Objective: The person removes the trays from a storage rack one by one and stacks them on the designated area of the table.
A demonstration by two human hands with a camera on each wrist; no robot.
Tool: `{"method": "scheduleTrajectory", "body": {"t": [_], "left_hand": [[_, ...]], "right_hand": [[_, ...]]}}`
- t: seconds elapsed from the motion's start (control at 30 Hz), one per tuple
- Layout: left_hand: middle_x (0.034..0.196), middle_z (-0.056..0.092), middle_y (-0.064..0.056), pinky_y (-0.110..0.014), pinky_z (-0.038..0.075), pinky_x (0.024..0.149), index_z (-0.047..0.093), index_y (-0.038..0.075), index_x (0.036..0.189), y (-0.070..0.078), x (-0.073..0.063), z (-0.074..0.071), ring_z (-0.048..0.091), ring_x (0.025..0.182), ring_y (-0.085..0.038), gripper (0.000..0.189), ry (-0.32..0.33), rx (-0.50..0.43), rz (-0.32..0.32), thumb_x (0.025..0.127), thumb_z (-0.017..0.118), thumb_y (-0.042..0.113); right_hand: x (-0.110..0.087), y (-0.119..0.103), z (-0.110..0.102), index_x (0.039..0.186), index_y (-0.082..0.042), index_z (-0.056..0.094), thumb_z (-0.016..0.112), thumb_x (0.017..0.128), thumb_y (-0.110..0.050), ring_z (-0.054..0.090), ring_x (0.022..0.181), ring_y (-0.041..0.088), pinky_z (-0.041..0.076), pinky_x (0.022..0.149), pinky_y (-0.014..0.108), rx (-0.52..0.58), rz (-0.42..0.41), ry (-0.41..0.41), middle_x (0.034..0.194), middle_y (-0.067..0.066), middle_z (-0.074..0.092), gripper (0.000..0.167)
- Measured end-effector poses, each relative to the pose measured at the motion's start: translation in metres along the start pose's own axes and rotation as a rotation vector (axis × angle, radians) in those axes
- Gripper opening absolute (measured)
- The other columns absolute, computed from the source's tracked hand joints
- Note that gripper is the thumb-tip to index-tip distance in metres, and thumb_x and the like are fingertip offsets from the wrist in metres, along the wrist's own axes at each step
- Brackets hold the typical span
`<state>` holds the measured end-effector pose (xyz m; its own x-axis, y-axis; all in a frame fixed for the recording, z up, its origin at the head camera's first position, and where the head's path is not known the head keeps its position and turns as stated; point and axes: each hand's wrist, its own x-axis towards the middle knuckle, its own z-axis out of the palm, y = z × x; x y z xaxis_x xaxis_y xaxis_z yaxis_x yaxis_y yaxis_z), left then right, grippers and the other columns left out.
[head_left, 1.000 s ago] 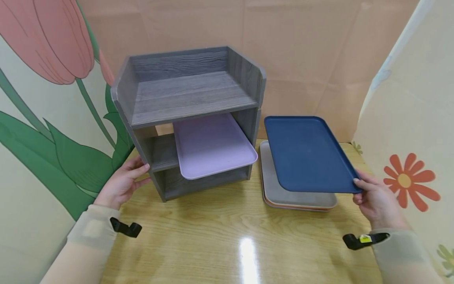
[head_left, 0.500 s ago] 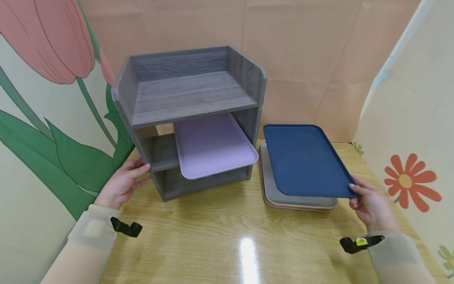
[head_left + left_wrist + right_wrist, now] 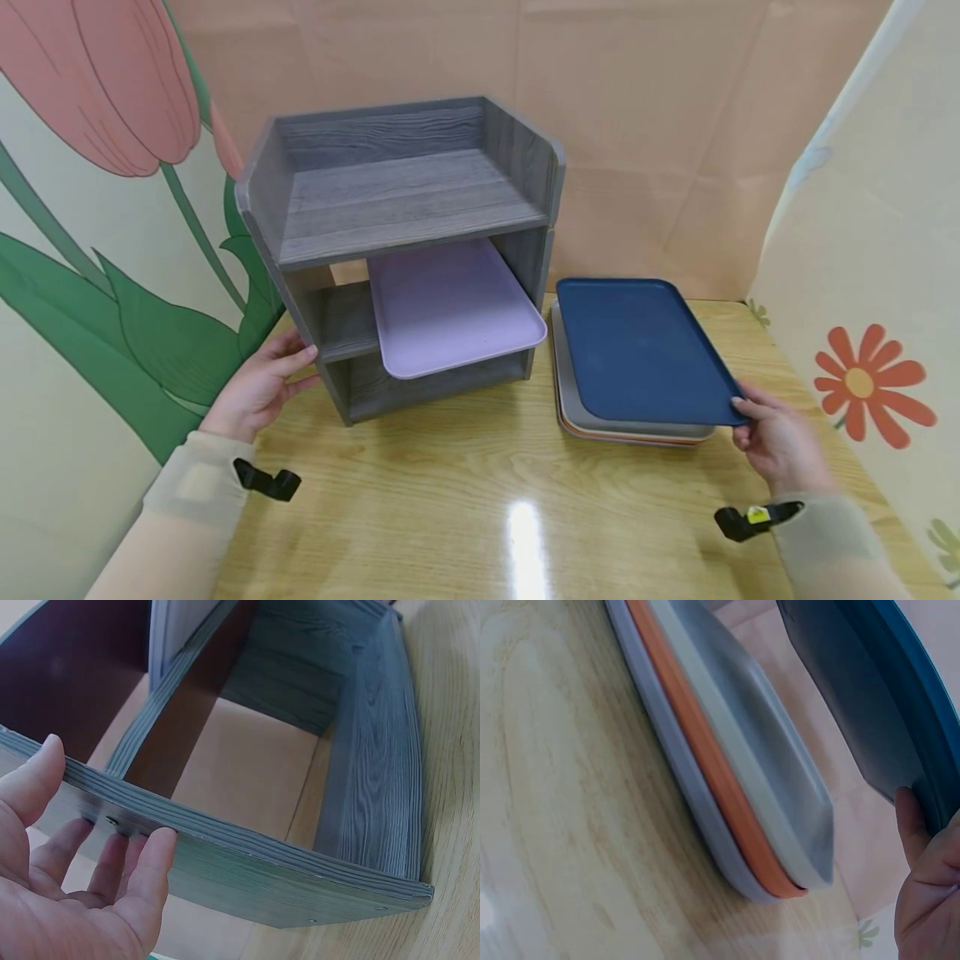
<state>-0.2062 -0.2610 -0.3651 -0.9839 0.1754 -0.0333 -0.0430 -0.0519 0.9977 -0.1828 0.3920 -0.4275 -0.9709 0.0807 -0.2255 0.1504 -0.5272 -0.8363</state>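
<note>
Right hand [image 3: 780, 442], right of the stack [image 3: 574, 404], pinches blue tray [image 3: 645, 350], which reaches back-left over the stack, far-end contact unclear; left hand [image 3: 262, 382], loosely spread, touches rack [image 3: 412, 196].

Right of the grey wood-grain shelf unit [image 3: 405, 192], the navy-blue rectangular tray [image 3: 645, 350] hides most of the grey rectangular tray [image 3: 569, 398] beneath it, and whether the small yellow label [image 3: 758, 514] over there bears print I can't make out. Inside the unit, I lose the far end of the lilac rectangular tray [image 3: 459, 308] under the top board [image 3: 412, 208]. To the unit's left, the big pink tulip [image 3: 97, 75] is cut off above.
</note>
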Motion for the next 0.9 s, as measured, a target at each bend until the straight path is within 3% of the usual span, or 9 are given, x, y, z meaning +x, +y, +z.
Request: {"method": "scheduleTrajectory", "body": {"t": [0.9], "left_hand": [[0.124, 0.043, 0.0, -0.029, 0.046, 0.092, 0.033, 0.007, 0.144, 0.0, 0.001, 0.0, 0.045, 0.113, -0.011, 0.051, 0.004, 0.016, -0.013, 0.1, 0.055, 0.021]], "right_hand": [[0.007, 0.016, 0.0, 0.09, -0.025, 0.076, 0.051, 0.098, -0.001, 0.053, 0.05, 0.014, 0.046, 0.045, 0.024, -0.051, 0.061, 0.067, 0.084, -0.002, 0.067, 0.035]]}}
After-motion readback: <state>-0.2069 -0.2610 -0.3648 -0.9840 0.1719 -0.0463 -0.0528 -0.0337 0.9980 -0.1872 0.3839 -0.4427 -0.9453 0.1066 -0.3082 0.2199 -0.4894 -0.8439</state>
